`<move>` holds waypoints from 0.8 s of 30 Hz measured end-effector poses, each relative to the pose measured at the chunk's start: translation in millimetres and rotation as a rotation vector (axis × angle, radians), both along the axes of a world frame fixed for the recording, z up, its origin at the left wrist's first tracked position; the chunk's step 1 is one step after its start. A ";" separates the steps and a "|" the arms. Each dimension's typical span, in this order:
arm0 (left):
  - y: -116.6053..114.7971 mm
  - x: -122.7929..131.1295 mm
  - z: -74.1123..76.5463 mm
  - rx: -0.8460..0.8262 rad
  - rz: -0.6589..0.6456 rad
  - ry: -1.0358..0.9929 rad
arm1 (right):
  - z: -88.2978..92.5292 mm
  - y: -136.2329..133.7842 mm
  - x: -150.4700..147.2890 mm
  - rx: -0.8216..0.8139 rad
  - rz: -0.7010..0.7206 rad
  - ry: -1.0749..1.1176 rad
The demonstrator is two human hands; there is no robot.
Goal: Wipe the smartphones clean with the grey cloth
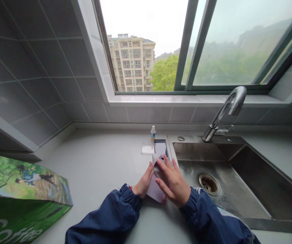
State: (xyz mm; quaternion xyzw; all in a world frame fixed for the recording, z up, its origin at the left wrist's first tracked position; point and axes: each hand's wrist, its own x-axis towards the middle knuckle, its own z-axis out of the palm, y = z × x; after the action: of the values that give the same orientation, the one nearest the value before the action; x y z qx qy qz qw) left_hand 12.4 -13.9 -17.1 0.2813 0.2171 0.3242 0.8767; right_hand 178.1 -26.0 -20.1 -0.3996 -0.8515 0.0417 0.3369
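Note:
My left hand (144,183) grips the edge of a pale purple phone (156,191), tilted with its back and a round camera lens in view. My right hand (174,181) lies over the upper part of the phone, its fingers pressing what looks like a thin grey cloth (160,172) against the back. The fingers partly hide this cloth. Just beyond the hands, a flat pale item with a dark edge (160,148) lies on the counter. Beside it are a clear phone case (147,148) and a small white-capped bottle (153,133).
A steel sink (247,189) with a drain is set into the white counter (105,159) at my right, with a chrome tap (223,113) behind it. A green printed bag (26,200) stands at the left. A partly open window (146,92) is ahead.

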 end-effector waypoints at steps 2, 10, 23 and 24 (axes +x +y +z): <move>0.3 0.2 0.5 0.041 -0.011 0.042 | -0.4 0.1 -0.4 0.013 -0.063 0.029; 5.4 -0.4 -2.4 -0.028 0.058 -0.032 | 1.3 -4.4 -4.6 -0.027 0.117 -0.003; 6.9 2.2 2.9 -0.130 0.242 -0.040 | 10.4 -9.3 -7.8 -0.005 0.193 0.023; 6.8 2.2 2.1 -0.125 0.224 -0.052 | 9.7 -9.6 -8.1 0.015 0.187 0.040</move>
State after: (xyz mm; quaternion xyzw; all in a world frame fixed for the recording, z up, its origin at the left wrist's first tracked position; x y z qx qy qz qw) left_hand 14.6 -7.1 -15.0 0.1916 0.2439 0.4132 0.8562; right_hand 170.0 -35.6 -10.4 -0.3149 -0.8785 0.0744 0.3516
